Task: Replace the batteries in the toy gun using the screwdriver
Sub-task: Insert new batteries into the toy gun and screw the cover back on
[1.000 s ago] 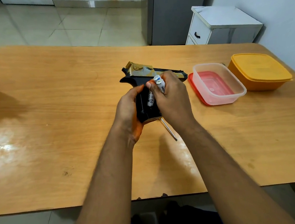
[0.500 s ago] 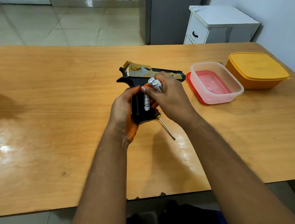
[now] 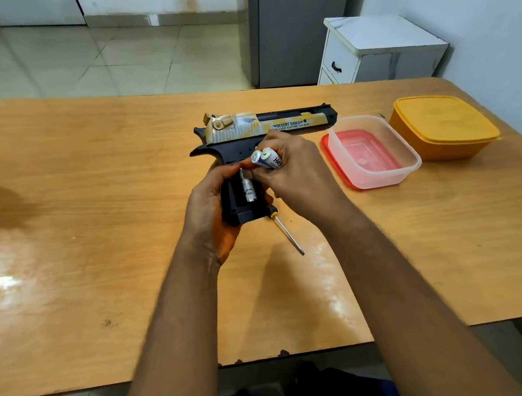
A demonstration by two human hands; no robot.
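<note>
Two batteries (image 3: 267, 159) sit pinched in the curled fingers of our right hand (image 3: 295, 175), white with blue ends, their round caps turned toward us, while a third battery (image 3: 248, 190) lies in the open grip compartment of the toy gun (image 3: 261, 141). The gun rests on its side near the middle of the desk (image 3: 99, 243), its long axis running left to right with the muzzle pointing right toward a clear tub (image 3: 372, 153) and the grip pointing back at us; the frame is black, the slide gold and white with printed lettering. Our left hand (image 3: 210, 211) wraps the grip. The screwdriver (image 3: 288, 235) lies just beside the grip's base, tip toward us
</note>
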